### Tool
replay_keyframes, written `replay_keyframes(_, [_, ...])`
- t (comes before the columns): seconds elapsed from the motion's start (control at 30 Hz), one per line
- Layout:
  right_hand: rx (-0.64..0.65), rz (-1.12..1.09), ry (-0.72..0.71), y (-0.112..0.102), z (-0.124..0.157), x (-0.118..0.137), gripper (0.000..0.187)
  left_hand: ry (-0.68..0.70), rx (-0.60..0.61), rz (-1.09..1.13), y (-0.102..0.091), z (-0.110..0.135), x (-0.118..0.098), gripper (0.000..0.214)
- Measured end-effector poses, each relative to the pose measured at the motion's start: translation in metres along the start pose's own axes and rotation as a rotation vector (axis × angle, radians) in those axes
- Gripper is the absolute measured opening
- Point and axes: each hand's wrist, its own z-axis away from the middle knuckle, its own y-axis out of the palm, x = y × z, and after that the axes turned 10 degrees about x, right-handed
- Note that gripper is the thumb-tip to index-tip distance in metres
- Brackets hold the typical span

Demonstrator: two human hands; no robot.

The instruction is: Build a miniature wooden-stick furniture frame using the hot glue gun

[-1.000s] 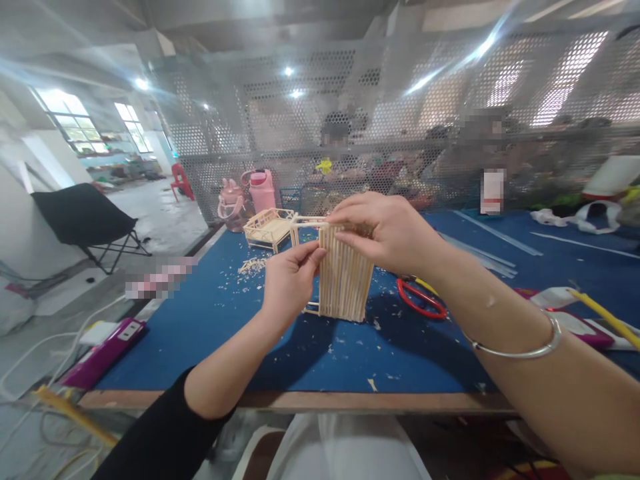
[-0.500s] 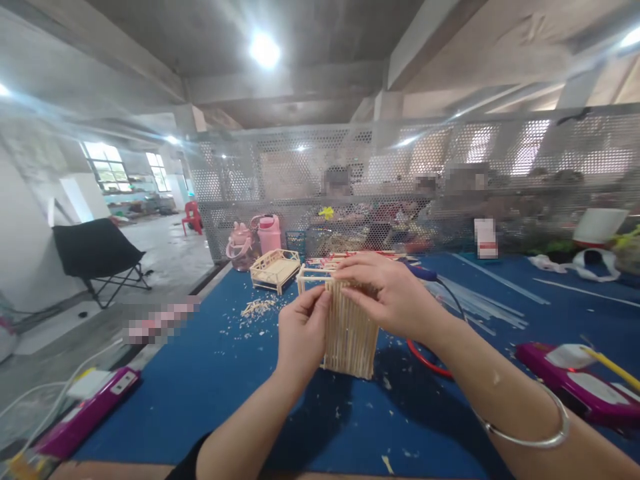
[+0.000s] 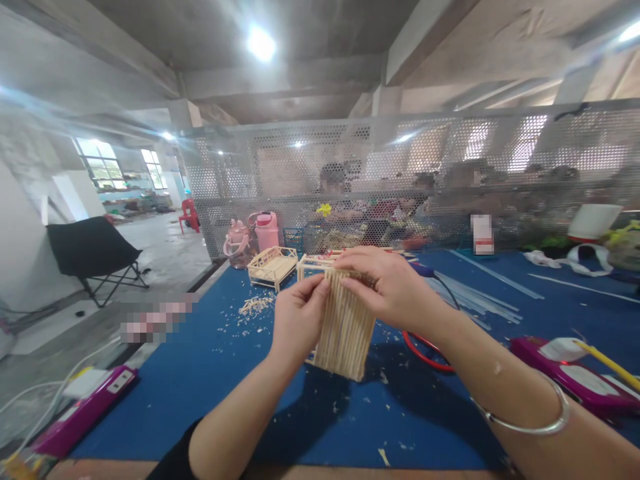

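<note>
A box-like frame of thin wooden sticks point(image 3: 345, 330) stands on the blue table, its front face a row of upright sticks. My left hand point(image 3: 303, 313) pinches its upper edge between thumb and forefinger. My right hand point(image 3: 377, 283) grips the top right part, thumb in front and fingers over the top; the fingers hide that corner. Behind and to the left sits a small bed-shaped piece of sticks point(image 3: 273, 267) with railings. A heap of short stick offcuts point(image 3: 256, 305) lies in front of that piece.
Clear glue sticks point(image 3: 475, 297) and a tool with a blue handle point(image 3: 423, 269) lie to the right, near a red cable point(image 3: 425, 353). Purple power strips point(image 3: 87, 410) rest at both sides. Pink bottles point(image 3: 266, 232) stand before a perforated metal screen point(image 3: 280, 160), with people behind it.
The stick frame has tilted slightly, its lower end swinging to the left. Both hands keep their hold on its upper edge, and the whole view has shifted a little.
</note>
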Motion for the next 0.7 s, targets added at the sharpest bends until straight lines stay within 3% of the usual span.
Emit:
replay_keyframes(0.07, [0.003, -0.088, 0.124, -0.005, 0.003, 0.003, 0.02, -0.034, 0.116, -0.187, -0.005, -0.012, -0.013, 0.018])
replay_keyframes(0.17, [0.101, -0.291, 0.448, -0.001, 0.015, 0.001, 0.014, -0.274, 0.467, -0.343, -0.01, -0.035, -0.023, 0.014])
replay_keyframes(0.3, [0.303, -0.673, 0.852, 0.021, 0.043, -0.006, 0.018, -0.658, 0.907, -0.394, -0.002, -0.058, -0.009, 0.008])
replay_keyframes(0.4, [0.373, -0.82, 0.964, 0.031, 0.058, -0.01, 0.023, -0.809, 1.095, -0.36, 0.009, -0.065, 0.006, 0.005])
replay_keyframes(0.57, [0.284, -0.967, 1.067, 0.031, 0.061, -0.021, 0.024, -0.742, 1.183, -0.506, 0.02, -0.075, 0.012, 0.006])
replay_keyframes(0.7, [0.151, -1.011, 1.108, 0.034, 0.061, -0.03, 0.031, -0.445, 1.091, -0.771, 0.022, -0.078, 0.009, 0.002])
